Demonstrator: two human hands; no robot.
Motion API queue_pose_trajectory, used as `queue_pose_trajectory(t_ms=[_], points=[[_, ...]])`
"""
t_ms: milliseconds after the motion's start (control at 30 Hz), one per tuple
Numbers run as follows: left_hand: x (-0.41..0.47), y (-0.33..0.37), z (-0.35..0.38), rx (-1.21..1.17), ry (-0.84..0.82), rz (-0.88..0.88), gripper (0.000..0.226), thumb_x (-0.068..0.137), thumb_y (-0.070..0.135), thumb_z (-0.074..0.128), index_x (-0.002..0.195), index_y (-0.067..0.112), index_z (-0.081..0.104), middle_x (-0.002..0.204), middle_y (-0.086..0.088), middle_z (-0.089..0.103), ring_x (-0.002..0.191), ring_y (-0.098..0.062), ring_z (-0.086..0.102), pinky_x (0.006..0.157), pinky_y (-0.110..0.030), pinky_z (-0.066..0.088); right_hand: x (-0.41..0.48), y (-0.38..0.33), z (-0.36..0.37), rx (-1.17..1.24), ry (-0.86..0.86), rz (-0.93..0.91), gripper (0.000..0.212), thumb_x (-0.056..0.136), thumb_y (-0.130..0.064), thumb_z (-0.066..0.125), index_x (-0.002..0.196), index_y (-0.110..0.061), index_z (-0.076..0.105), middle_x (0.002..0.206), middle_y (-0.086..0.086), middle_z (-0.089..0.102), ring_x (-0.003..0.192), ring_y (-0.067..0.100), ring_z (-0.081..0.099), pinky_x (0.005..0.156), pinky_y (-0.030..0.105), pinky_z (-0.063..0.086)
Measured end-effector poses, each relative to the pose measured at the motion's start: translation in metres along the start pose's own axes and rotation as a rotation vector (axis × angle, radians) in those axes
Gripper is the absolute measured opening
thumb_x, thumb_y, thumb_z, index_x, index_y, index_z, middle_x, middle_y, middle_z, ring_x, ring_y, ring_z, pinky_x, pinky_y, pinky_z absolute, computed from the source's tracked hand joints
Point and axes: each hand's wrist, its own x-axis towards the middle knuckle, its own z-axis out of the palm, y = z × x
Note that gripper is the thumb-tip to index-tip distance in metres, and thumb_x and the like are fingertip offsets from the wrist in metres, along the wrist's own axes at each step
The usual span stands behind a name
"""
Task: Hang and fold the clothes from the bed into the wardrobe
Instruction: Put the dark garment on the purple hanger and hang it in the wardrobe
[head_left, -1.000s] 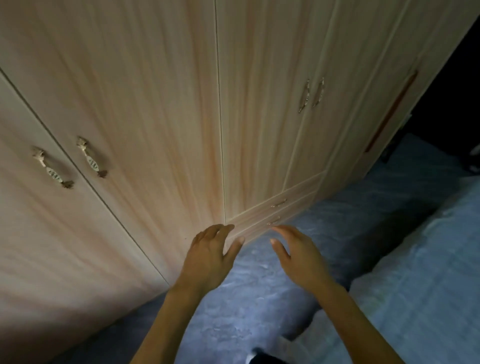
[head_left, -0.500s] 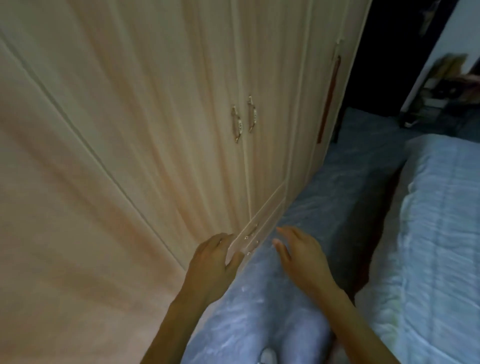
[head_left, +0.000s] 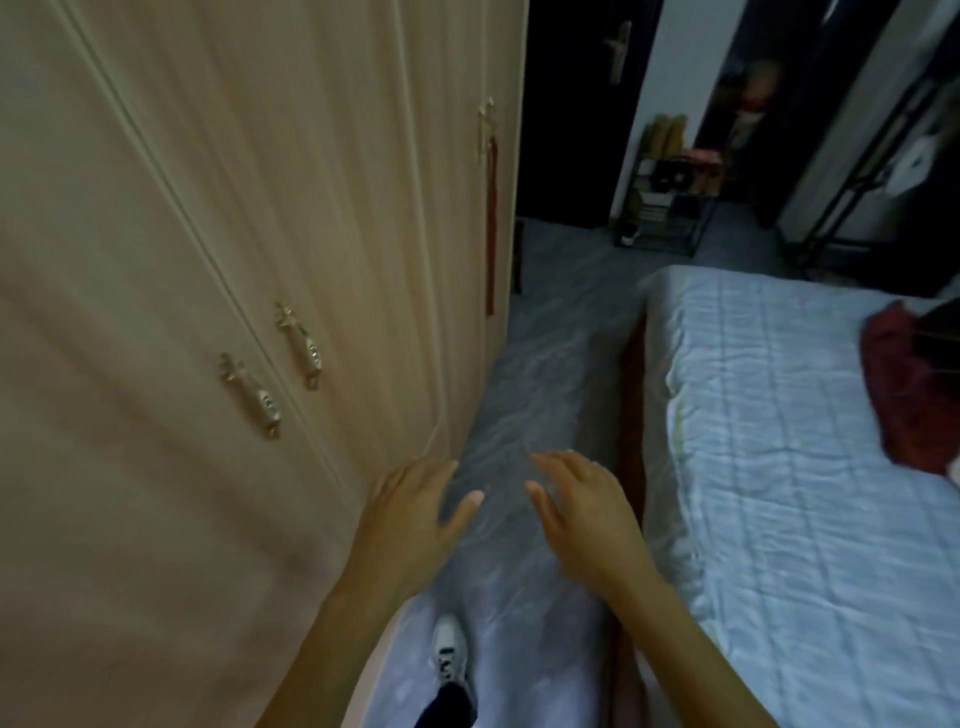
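A tall light-wood wardrobe (head_left: 208, 260) fills the left, its doors closed, with a pair of brass handles (head_left: 280, 369) at mid height. A bed (head_left: 779, 467) with a pale blue quilt lies on the right. A dark red garment (head_left: 904, 389) is heaped at the bed's far right edge, with something black beside it. My left hand (head_left: 415, 509) hovers empty next to the wardrobe's lower front, fingers spread. My right hand (head_left: 582, 509) is also empty and spread, over the floor between wardrobe and bed.
A narrow strip of grey floor (head_left: 545, 364) runs between wardrobe and bed. My white shoe (head_left: 449, 654) stands on it below my hands. A low shelf rack (head_left: 670, 202) and a dark doorway (head_left: 571, 104) stand at the back, a black metal stand (head_left: 852, 192) at the right.
The view has swung right, from facing the wardrobe doors toward the aisle and bed. The red garment has come into sight. Both hands stay empty and spread.
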Motion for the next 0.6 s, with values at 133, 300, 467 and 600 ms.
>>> queue_pose_trajectory(t_ms=[133,300,467,600], points=[[0.080,-0.014,0.005,-0.085,0.015,0.036,0.080,0.082,0.073,0.021,0.127,0.018,0.057,0.122,0.000,0.060,0.111,-0.018,0.055,0.094,-0.026,0.038,0.066,0.020,0.007,-0.032,0.050,0.054,0.040,0.093,-0.042,0.042,0.116,-0.015,0.061,0.111,0.003,0.064,0.099,0.024,0.061,0.088,0.044,0.050],[0.198,-0.015,-0.004,-0.062,-0.037,0.153,0.092,0.079,0.081,0.011,0.128,0.018,0.057,0.126,0.000,0.060,0.116,-0.018,0.055,0.101,-0.033,0.040,0.146,0.032,-0.007,-0.101,0.132,0.142,0.042,0.093,-0.044,0.041,0.115,-0.015,0.063,0.110,0.002,0.065,0.101,0.024,0.062,0.087,0.042,0.051],[0.298,0.003,-0.014,-0.125,-0.065,0.258,0.082,0.081,0.075,0.020,0.134,0.020,0.051,0.134,0.000,0.054,0.122,-0.019,0.050,0.105,-0.039,0.037,0.208,0.061,-0.018,-0.123,0.186,0.251,0.042,0.093,-0.044,0.042,0.115,-0.015,0.063,0.109,0.002,0.066,0.098,0.022,0.063,0.084,0.040,0.052],[0.366,0.016,-0.002,-0.144,-0.083,0.311,0.060,0.092,0.059,0.037,0.136,0.019,0.049,0.136,-0.001,0.052,0.124,-0.017,0.048,0.108,-0.036,0.033,0.247,0.095,-0.011,-0.108,0.182,0.307,0.042,0.094,-0.044,0.042,0.116,-0.016,0.063,0.110,0.001,0.066,0.097,0.020,0.064,0.084,0.037,0.052]])
